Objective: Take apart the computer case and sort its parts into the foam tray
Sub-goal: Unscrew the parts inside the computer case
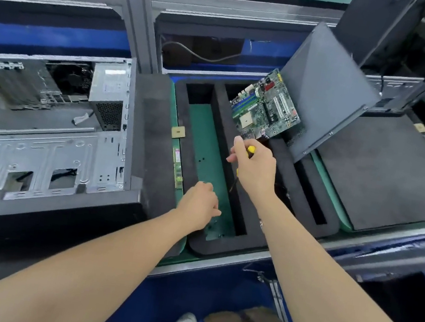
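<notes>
The opened computer case (43, 134) lies on its side at the left of the counter, its bare metal chassis and grey power supply (107, 94) exposed. Just beside it to the right sits the black foam tray (220, 245), divided into long compartments with green floors, a few small dark screws (201, 160) scattered in the left one. A green motherboard (265, 108) stands tilted over the middle compartment, its lower corner at the fingers of the right hand (253, 167). Behind it, a grey side panel (324, 95) leans in the tray.
</notes>
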A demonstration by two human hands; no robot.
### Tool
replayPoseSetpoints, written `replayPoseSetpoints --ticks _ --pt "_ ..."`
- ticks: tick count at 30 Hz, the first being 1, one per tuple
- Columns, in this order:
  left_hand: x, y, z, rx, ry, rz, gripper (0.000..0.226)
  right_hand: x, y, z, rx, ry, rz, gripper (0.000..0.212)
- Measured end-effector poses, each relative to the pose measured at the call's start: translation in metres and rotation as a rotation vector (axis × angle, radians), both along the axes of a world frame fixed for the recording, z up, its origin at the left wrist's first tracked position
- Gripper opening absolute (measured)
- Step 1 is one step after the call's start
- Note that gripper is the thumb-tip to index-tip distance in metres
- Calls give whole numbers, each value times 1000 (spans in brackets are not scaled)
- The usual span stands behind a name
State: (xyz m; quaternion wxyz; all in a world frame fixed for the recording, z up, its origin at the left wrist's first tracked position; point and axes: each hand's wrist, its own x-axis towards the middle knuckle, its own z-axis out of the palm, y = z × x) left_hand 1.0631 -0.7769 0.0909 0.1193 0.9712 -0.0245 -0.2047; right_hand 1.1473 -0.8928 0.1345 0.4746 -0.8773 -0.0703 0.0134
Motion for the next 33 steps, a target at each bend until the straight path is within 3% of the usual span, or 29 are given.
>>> replayPoseSetpoints --ticks 3,5,8,11,18,25,29,33 --pt "5 1 -1 18 30 -24 32 3 -4 -3 44 25 -21 42" --pt "10 5 5 -81 80 30 25 5 -2 -1 49 15 -28 43" --pt "20 13 21 -234 89 150 42 10 10 10 64 -17 -23 44" --pt "26 25 49 -316 -8 262 20 12 33 29 67 -76 6 43" --pt "17 83 125 -533 -381 560 17 -2 111 99 210 -302 59 43" --pt "-37 203 166 -388 -617 582 38 -55 216 157 358 -433 292 31" --pt "-86 275 170 -346 -689 609 39 -90 279 164 317 -390 431 24" --pt "-134 343 169 -385 -646 575 42 -122 338 160 240 -356 536 19"
